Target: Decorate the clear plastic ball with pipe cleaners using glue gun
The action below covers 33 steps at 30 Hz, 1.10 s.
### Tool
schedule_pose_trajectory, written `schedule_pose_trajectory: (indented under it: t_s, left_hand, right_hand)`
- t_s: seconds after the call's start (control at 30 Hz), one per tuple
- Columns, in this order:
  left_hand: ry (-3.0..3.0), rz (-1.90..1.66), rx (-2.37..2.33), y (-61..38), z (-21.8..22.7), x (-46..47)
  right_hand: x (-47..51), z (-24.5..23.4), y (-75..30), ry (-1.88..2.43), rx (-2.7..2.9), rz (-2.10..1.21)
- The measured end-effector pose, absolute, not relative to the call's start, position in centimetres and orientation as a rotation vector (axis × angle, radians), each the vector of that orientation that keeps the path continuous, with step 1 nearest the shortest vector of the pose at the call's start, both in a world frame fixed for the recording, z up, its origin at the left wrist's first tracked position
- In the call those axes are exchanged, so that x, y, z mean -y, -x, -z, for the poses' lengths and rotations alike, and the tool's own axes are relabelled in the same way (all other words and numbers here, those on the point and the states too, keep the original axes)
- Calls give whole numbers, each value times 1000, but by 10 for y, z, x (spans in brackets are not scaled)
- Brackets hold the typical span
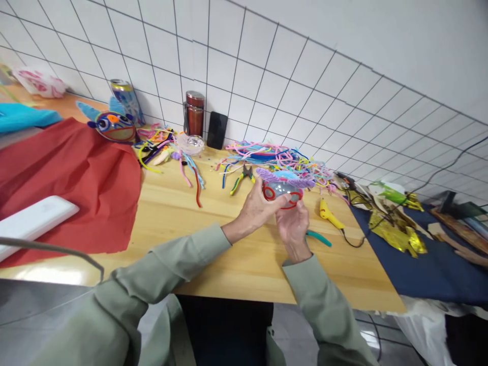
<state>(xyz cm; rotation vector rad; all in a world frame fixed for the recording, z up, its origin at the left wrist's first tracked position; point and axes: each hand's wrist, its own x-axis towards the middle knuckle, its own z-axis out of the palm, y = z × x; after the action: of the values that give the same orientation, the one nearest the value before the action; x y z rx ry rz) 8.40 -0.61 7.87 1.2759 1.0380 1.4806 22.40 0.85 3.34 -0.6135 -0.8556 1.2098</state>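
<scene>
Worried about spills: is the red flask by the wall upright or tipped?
Upright: the red flask stands on its base, lid on top.

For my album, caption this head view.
Left hand and right hand hold a clear ball trimmed with pipe cleaners over a wooden table.

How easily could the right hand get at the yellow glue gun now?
Probably yes: the glue gun lies just beside the right hand with bare table between, but that hand is busy holding the craft ball.
</scene>
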Motion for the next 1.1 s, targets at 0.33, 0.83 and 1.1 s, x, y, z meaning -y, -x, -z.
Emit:
schedule_pose_trajectory:
  t_s: [0.33,0.83,1.1]
  left_hand:
    - [-1228,-1477,-862,-75,-73,-3]
    - [-1158,-1425,-812,-73,-69,-6]
    - [-1208,-1414,-869,-71,-61,-10]
  right_hand:
    - [-10,-33,-219,583,866,-1207]
    - [-12,-30,-218,652,862,-1242]
    - [-11,-34,-218,655,862,-1270]
